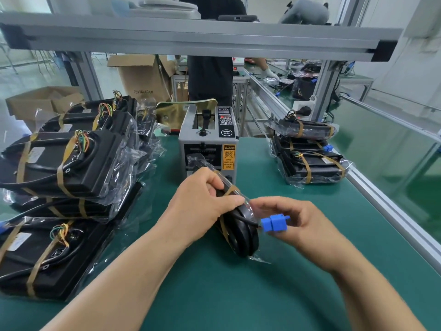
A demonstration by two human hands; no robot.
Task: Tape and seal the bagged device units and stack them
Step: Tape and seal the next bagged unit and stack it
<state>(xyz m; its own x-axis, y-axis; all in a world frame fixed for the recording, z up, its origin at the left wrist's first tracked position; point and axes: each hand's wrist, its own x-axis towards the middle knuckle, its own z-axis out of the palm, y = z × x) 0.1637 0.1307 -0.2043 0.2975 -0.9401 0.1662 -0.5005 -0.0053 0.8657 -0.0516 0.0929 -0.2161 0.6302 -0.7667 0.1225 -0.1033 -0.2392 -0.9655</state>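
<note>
A black bagged device unit (241, 237) stands on edge on the green mat in front of the grey tape dispenser (208, 144). My left hand (202, 206) grips its upper edge through the clear bag, thumb laid along the top. My right hand (298, 223) pinches the blue connector (274, 224) at the end of the unit's black cable. Brown tape bands wrap the unit. A stack of taped bagged units (310, 158) sits at the right, and a bigger pile of bagged units (66, 163) lies at the left.
The green mat (214, 295) covers the bench, with an aluminium rail (393, 211) along its right edge. A frame beam (191, 37) crosses overhead. Cardboard boxes (143, 75) stand behind the left pile. A person in dark clothes (210, 77) works behind the dispenser.
</note>
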